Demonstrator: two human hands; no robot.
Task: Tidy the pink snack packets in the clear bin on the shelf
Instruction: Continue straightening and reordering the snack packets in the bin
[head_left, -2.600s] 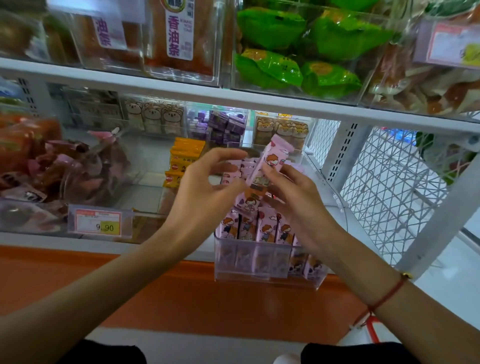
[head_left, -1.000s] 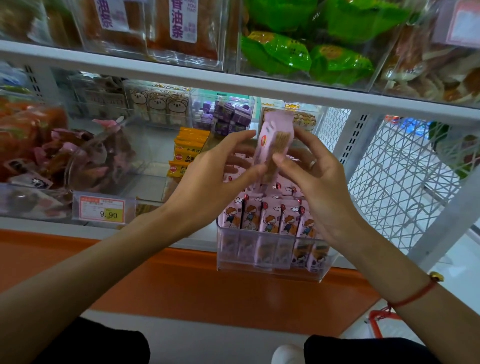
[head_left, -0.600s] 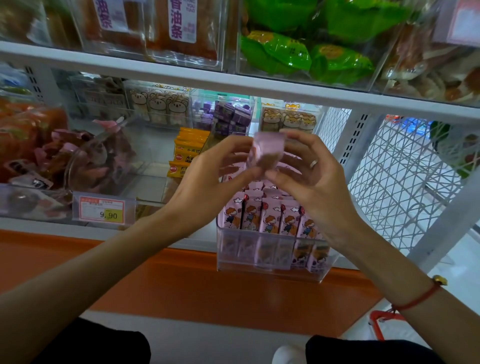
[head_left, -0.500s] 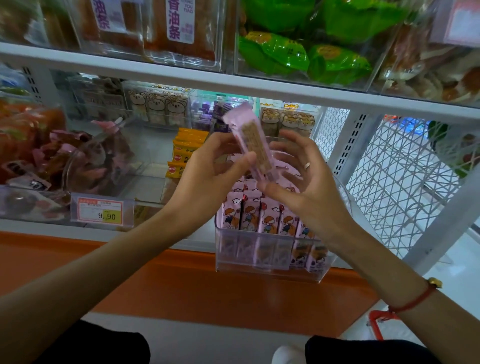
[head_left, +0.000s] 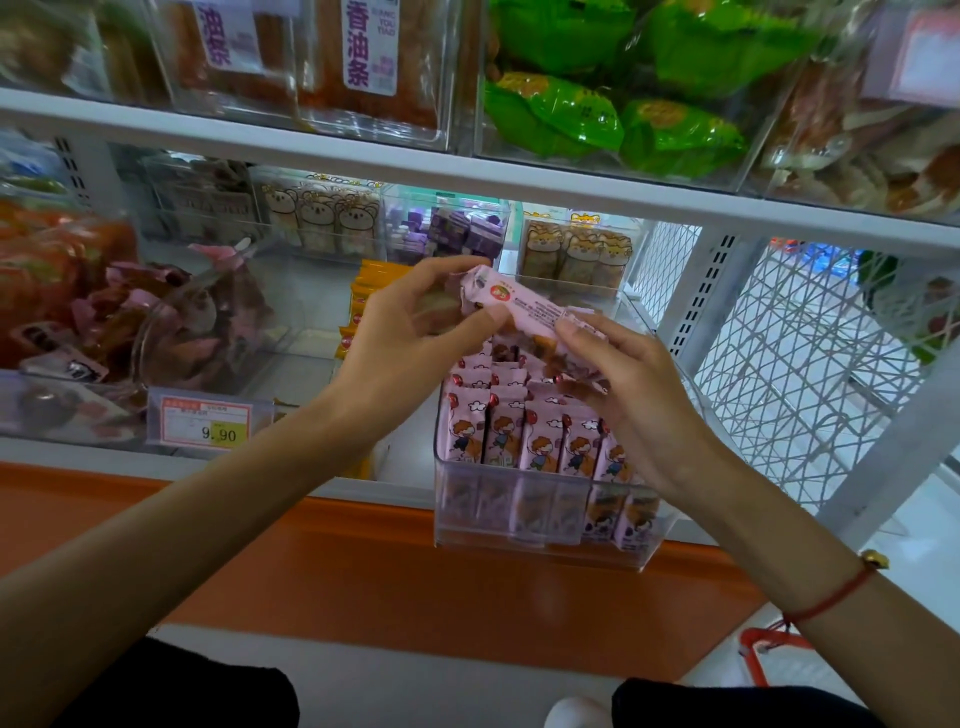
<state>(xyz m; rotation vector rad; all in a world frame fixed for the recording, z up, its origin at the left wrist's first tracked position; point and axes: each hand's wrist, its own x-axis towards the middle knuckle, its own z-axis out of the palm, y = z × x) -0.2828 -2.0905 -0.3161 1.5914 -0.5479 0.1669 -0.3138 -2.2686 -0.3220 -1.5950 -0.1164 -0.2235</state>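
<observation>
A clear bin (head_left: 540, 530) stands at the front edge of the lower shelf, holding several pink snack packets (head_left: 535, 441) upright in rows. Above the bin I hold one pink packet (head_left: 519, 304) lying nearly flat, tilted down to the right, its printed back facing me. My left hand (head_left: 415, 332) pinches its left end between thumb and fingers. My right hand (head_left: 623, 384) pinches its right end, fingers curled over the rear rows of packets, which they partly hide.
A white shelf board (head_left: 363, 156) with snack bins runs just above my hands. A price tag (head_left: 208, 423) reading 9.90 and a bin of pink and red snacks (head_left: 130, 322) sit left. Orange packets (head_left: 358, 312) stand behind my left hand. A white wire panel (head_left: 779, 364) closes the right.
The packet has swung from upright, tilted left, to nearly flat above the bin, with my left hand now at its left end and my right at its right end, lower down.
</observation>
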